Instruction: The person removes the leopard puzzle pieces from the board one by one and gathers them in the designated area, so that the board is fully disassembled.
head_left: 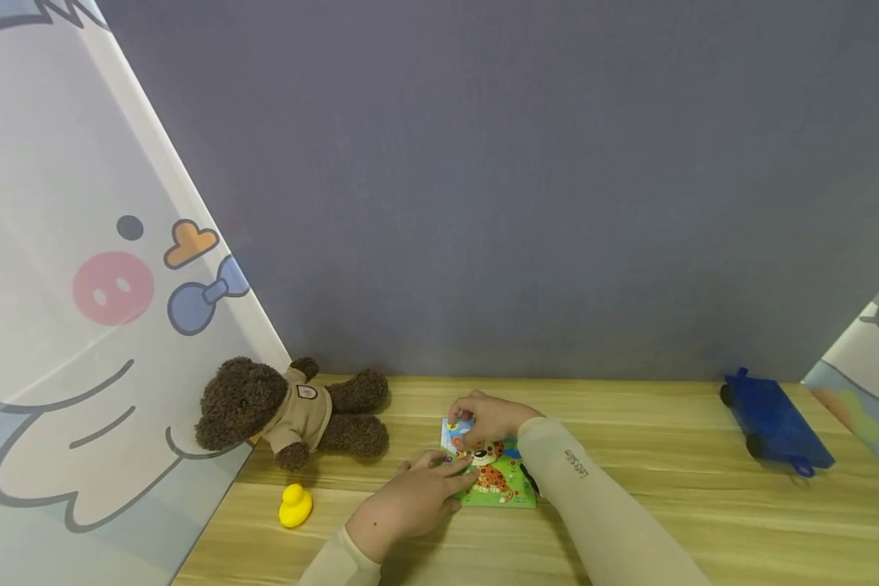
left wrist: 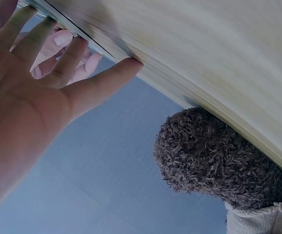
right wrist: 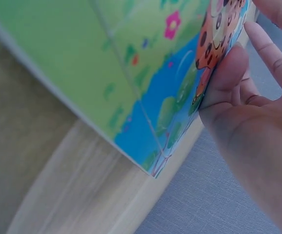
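Observation:
A flat picture puzzle with a spotted leopard cub on green grass lies on the table, and thin seams cross its face in the right wrist view. My left hand rests its fairly straight, spread fingers on the puzzle's left side. Over the upper left part, my right hand arches, thumb and bent fingertips set apart on the picture. The right wrist view shows the right thumb touching the printed surface, with the other fingers reaching to the far edge. Whether a loose piece lies under those fingertips is hidden.
Left of the hands, a brown teddy bear in a beige shirt lies on its back. A yellow rubber duck sits in front of it. Far right is a blue wheeled toy cart. A grey panel rises behind the table.

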Tool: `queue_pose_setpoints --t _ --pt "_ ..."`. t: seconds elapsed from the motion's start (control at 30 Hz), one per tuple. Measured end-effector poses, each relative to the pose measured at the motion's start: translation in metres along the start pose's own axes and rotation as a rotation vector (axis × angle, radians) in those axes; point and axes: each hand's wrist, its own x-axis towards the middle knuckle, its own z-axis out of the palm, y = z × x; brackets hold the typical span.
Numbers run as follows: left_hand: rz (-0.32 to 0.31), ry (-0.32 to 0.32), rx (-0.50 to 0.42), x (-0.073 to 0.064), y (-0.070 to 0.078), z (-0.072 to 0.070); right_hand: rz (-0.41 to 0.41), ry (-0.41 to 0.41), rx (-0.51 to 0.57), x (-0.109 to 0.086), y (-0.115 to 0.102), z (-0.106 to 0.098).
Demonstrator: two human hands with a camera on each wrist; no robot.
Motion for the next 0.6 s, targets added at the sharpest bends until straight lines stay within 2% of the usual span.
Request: queue_pose_setpoints --t 0.6 --pt "-0.011 -0.005 -0.01 0.0019 -0.0014 0.0021 0.013 -0.02 0.003 0.0002 -0.0018 0.0003"
